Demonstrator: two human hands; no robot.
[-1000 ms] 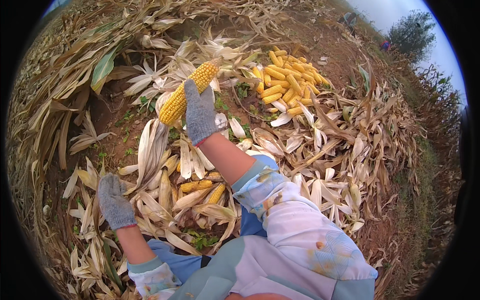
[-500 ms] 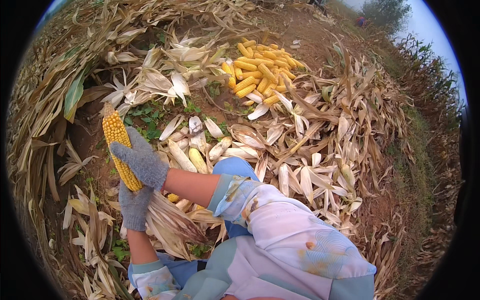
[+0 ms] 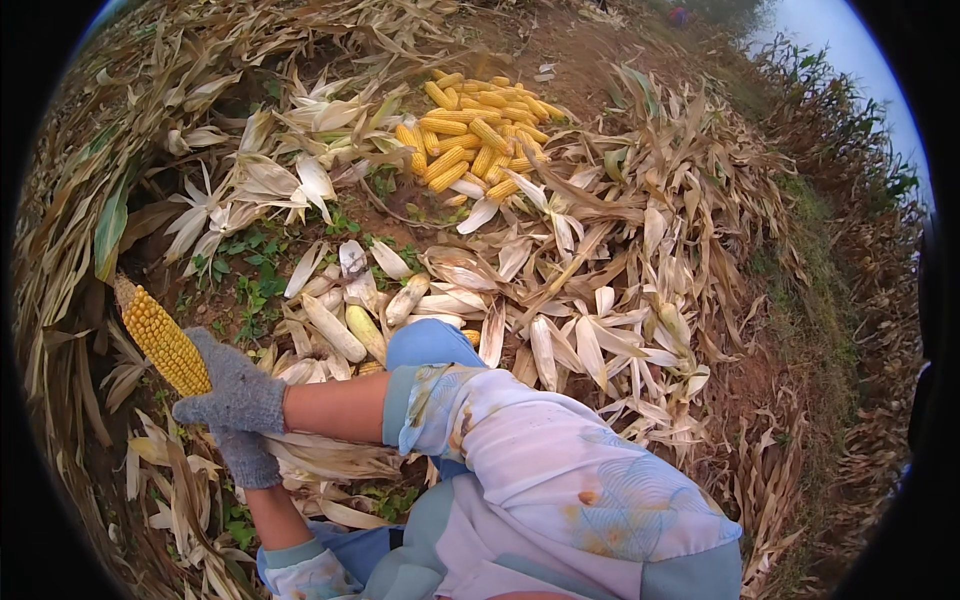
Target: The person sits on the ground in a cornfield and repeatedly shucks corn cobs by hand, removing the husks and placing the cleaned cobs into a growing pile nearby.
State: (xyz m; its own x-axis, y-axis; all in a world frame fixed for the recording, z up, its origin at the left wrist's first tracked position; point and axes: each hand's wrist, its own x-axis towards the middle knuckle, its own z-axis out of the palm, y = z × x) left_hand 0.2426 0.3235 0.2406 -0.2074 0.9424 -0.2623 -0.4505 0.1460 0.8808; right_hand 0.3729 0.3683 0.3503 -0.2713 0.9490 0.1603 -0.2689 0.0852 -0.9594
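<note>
A bare yellow ear of corn (image 3: 165,340) points up and to the left, its kernels showing up to a brown tip. My right hand (image 3: 235,385), in a grey knit glove, is closed around its lower end. Just beneath it, my left hand (image 3: 245,458), in a matching glove, is closed at the base of the same ear; its fingers are mostly hidden. Dry pale husks (image 3: 335,457) trail from between the hands toward my lap, passing under my right forearm.
Beyond my knee (image 3: 430,343) lie several unhusked ears (image 3: 333,328). Farther off is a pile of husked yellow corn (image 3: 480,130). Dry husks and stalks (image 3: 640,240) cover the ground on the right, and more stalks (image 3: 70,270) stand heaped at the left. Small green weeds (image 3: 255,275) grow between.
Both hands and the ear have shifted left and down in view, and the ear leans further left. My right hand has slid to its lower end, exposing more kernels. The whole view has also shifted.
</note>
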